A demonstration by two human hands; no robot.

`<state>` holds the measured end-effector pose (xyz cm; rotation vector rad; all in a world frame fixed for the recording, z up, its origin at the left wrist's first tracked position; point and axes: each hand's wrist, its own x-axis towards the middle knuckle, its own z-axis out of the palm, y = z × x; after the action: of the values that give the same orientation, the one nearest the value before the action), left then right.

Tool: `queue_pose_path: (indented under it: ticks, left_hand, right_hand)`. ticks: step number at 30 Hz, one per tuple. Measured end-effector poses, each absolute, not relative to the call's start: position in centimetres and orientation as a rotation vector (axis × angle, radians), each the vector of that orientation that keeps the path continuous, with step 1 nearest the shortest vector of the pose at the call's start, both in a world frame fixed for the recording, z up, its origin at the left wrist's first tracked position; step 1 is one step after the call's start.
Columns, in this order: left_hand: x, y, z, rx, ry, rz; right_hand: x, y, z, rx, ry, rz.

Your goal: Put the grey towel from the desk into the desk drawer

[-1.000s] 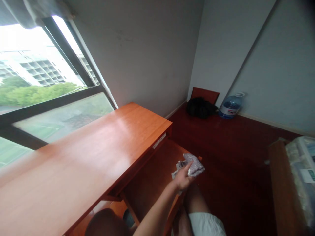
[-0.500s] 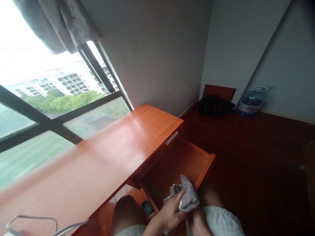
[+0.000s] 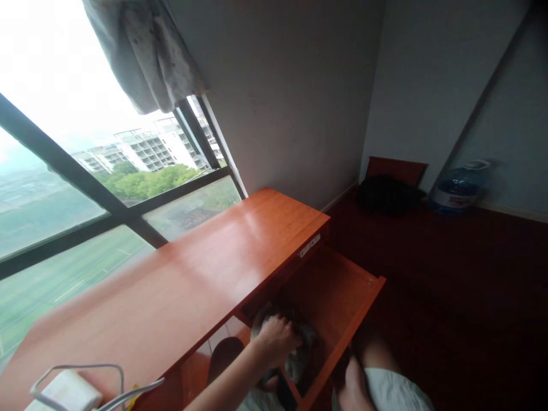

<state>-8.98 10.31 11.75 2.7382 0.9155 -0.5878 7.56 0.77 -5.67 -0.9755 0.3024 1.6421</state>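
Observation:
My left hand (image 3: 276,338) reaches down into the open drawer (image 3: 342,285) of the orange wooden desk (image 3: 192,285). Its fingers are curled over a grey speckled cloth (image 3: 301,355) that lies bunched on the drawer's near left floor, partly hidden under the hand and the desk's edge. My forearm comes up from the bottom edge of the picture between my knees. My right hand does not show; only my right knee and light shorts (image 3: 385,391) are visible beside the drawer's front.
A white power adapter with a grey cable (image 3: 64,391) lies on the desk's near left corner. A large window (image 3: 85,188) with a bunched curtain (image 3: 145,57) is on the left. On the dark red floor far right are a black bag (image 3: 387,194) and a water bottle (image 3: 458,191).
My hand has carried the grey cloth from above the drawer's front edge down and back into the drawer. The view has swung left, bringing the adapter into sight.

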Motion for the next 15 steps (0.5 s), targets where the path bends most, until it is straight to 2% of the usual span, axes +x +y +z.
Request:
queue_pose_path:
  ticks: [5,11,15]
  left_hand:
    - [-10.2,10.9,11.5,2.704,0.979,-0.507]
    - [-9.5,8.4,6.1,2.452,0.802,-0.718]
    - [-9.3,8.9,5.1,2.457,0.841,-0.859]
  right_hand:
    - [7.7,1.4,-5.3,-1.038,0.369,1.597]
    - [7.7,2.0,-3.8,-1.119,0.360,1.554]
    - [8.0,0.3,-2.7,-1.168,0.380,1.544]
